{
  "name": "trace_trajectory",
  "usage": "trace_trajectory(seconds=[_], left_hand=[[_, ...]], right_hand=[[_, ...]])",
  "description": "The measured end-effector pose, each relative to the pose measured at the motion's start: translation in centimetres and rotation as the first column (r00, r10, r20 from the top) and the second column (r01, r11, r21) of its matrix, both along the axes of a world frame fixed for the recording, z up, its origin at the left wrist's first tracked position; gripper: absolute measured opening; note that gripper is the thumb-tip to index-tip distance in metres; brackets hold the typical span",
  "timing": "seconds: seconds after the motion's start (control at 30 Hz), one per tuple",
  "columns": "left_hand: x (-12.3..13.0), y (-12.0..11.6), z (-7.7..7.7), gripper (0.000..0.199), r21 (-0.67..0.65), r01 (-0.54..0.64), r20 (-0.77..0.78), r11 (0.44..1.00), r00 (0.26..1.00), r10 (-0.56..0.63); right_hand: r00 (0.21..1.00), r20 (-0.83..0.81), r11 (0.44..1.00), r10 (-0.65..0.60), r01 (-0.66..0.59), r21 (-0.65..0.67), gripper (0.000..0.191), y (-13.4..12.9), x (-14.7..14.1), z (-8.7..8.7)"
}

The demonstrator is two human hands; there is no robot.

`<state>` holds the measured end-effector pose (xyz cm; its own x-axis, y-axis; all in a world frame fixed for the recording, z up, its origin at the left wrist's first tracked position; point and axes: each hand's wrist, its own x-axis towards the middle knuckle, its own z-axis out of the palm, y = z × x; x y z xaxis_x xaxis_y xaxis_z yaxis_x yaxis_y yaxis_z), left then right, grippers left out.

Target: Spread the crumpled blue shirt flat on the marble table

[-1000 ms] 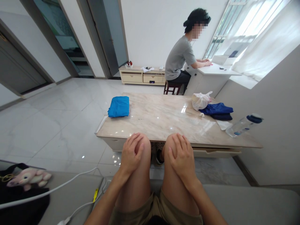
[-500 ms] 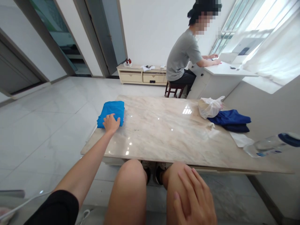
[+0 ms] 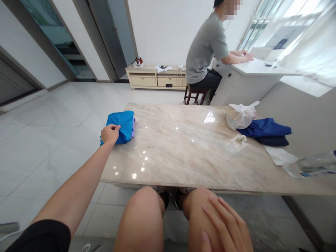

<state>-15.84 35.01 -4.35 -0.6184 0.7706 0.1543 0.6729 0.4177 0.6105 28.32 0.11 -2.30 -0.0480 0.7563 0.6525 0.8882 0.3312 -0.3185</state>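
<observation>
A folded bright blue cloth (image 3: 123, 120) lies at the left end of the marble-topped table (image 3: 168, 150). Under its right edge shows a strip of purple cloth (image 3: 133, 129). My left hand (image 3: 109, 133) is on the front left part of the blue cloth, thumb and fingers pinched together on its top layer. How much fabric is between the fingertips is hard to see. My right hand (image 3: 227, 224) rests on my right knee, fingers stretched out, holding nothing.
At the table's right are a white plastic bag (image 3: 240, 117), dark blue cloth (image 3: 270, 129), white paper (image 3: 279, 155) and a clear bottle (image 3: 312, 165) lying on its side. Beyond, a person in a grey shirt (image 3: 204, 49) sits at a white desk (image 3: 262, 66).
My left hand has gone from spread fingers on the blue cloth to a pinch, shifting slightly left. The purple edge now shows. The view has tilted down a little; my right hand stays on the knee.
</observation>
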Motion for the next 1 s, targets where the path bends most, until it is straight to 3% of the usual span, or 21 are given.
trace_trajectory(seconds=[0.1,0.23,0.37,0.4,0.47,0.53,0.6,0.7,0.77,0.87,1.0], left_hand=[[0.5,-2.2,3.4,0.021,0.006,-0.044,-0.007,0.999,0.999,0.044],[1.8,-5.5,10.0,0.019,0.091,-0.021,-0.04,0.996,0.999,0.025],[4.9,-8.5,16.9,0.024,0.263,0.142,-0.062,0.954,0.99,-0.13],[6.2,-9.1,18.0,0.024,0.297,0.18,-0.024,0.938,0.983,-0.181],[9.4,-10.6,19.3,0.023,0.405,0.251,0.222,0.879,0.906,-0.361],[13.0,-12.1,19.1,0.026,0.417,0.316,0.335,0.853,0.818,-0.467],[16.4,-13.7,18.0,0.031,0.428,0.344,0.42,0.836,0.743,-0.521],[19.9,-15.2,15.9,0.04,0.521,0.277,0.61,0.807,0.54,-0.579],[20.9,-15.2,14.9,0.046,0.558,0.219,0.675,0.8,0.442,-0.591],[21.3,-13.5,13.5,0.048,0.575,0.158,0.707,0.802,0.396,-0.585],[20.7,-9.8,10.5,0.037,0.495,0.071,0.743,0.866,0.482,-0.464]], right_hand=[[0.999,-0.044,1.0,0.001,-0.002,-0.021,0.062,-0.1,-1.1,1.2],[0.998,-0.069,0.997,0.008,-0.014,-0.078,0.051,-0.9,-1.4,1.9],[0.997,-0.077,0.993,0.009,-0.018,-0.12,0.047,-1.8,-1.7,2.1],[0.997,-0.08,0.989,0.006,-0.018,-0.144,0.045,-1.7,-1.9,2.3],[0.996,-0.084,0.976,0.017,-0.035,-0.215,0.039,-0.9,-2.3,3.1],[0.993,-0.087,0.942,0.077,-0.101,-0.32,0.037,0.7,-2.7,4.2],[0.986,-0.099,0.883,0.132,-0.162,-0.44,0.047,3.3,-3.2,5.4],[0.987,-0.083,0.816,0.136,-0.159,-0.555,0.073,8.1,-3.6,7.4],[0.99,-0.043,0.781,0.137,-0.135,-0.61,0.065,11.8,-3.6,8.6],[0.989,0.008,0.764,0.146,-0.108,-0.636,0.031,17.3,-3.2,9.9],[0.992,-0.027,0.794,0.124,-0.116,-0.597,0.019,22.9,-2.7,9.3]])
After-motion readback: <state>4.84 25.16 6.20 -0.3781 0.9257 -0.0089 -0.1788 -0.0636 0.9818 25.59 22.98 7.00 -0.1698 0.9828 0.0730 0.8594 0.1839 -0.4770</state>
